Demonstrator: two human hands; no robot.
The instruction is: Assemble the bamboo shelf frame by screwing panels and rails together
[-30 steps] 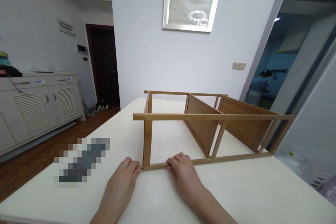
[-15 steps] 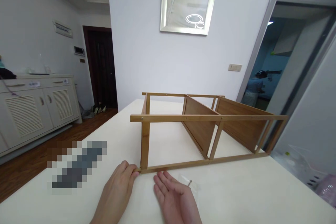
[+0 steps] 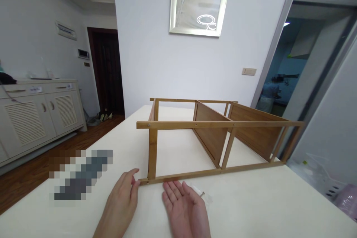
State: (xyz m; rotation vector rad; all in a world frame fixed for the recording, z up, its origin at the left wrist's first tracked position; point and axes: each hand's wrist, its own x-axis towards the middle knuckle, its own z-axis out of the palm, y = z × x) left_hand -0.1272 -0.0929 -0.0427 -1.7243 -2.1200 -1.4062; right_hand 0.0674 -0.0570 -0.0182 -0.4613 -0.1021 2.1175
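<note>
A wooden shelf frame [image 3: 178, 175] lies on its side on the white table [image 3: 251, 200], with two brown shelf panels [image 3: 212, 134] set across it. My left hand [image 3: 119, 197] is at the near left end of the lower rail, thumb tip by the rail's end and index finger lifted away from it. Palm up and open, my right hand [image 3: 185, 208] rests on the table, its fingertips at the front of the same rail. Beside the right thumb lies a small clear plastic bag [image 3: 208, 197] with a screw-like metal piece [image 3: 202, 194] at it.
A blurred-out dark object [image 3: 83, 176] lies on the table's left side. White cabinets [image 3: 41, 108] stand beyond at left. A person [image 3: 270, 93] is in the room through the doorway. Plastic wrapping and a pink item [image 3: 346, 200] are at the lower right.
My left hand has let go of the rail's end and drawn slightly left, its fingers parting. The right hand has turned its palm a little further up.
</note>
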